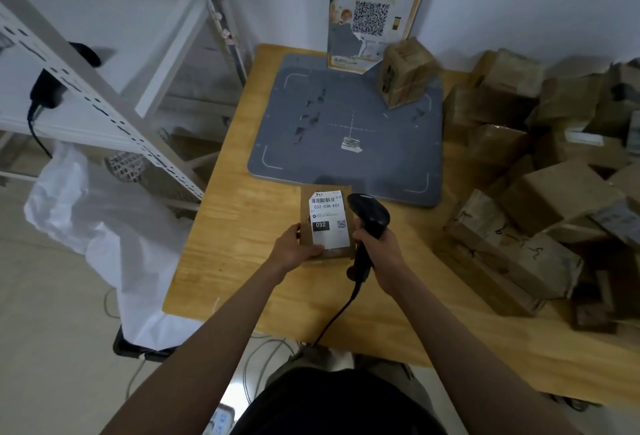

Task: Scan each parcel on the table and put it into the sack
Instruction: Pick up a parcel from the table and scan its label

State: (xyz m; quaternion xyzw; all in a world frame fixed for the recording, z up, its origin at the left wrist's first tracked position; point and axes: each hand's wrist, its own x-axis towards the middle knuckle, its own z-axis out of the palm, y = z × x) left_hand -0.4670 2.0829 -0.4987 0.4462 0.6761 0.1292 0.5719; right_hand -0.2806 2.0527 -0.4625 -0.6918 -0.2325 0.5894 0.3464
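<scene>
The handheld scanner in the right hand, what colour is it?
Black, both the handheld scanner and its cable, seen in the head view.

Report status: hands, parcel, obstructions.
Left hand holds parcel on table. Right hand grips scanner beside label. Nothing blocking.

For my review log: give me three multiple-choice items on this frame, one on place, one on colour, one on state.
1. Where is the sack?
A. left of the table
B. on the mat
C. right of the table

2. What colour is the scanner?
A. white
B. black
C. orange

3. What does the left hand do?
A. hangs idle
B. grips the scanner
C. holds the parcel

Key: A, the sack lies on the floor left of the table; B, the scanner in the right hand is black; C, fingers grip the parcel's edge.
</scene>
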